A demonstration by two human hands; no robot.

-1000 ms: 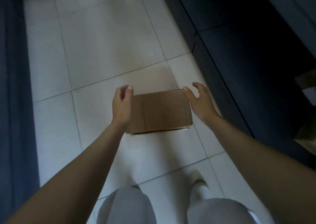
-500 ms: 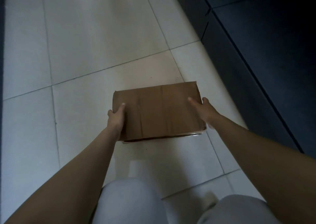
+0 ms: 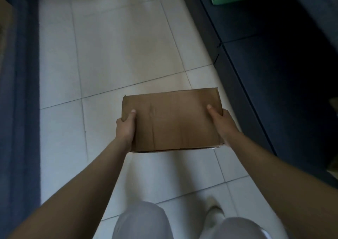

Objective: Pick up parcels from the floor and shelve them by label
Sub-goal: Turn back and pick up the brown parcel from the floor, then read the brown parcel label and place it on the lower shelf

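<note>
Parcel [image 3: 172, 119] clamped btwn your left hand [image 3: 126, 127] & right hand [image 3: 222, 124]; no label visible, so you risk misshelving.

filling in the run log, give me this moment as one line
phase: parcel in hand | left hand: grips left end of cardboard parcel | right hand: grips right end | label: not visible | shelving: not yet done

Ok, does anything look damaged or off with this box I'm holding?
Only minor wear: the cardboard box has creases across its top face and a ragged far edge. No label shows on top. Both hands grip its sides evenly.
</note>
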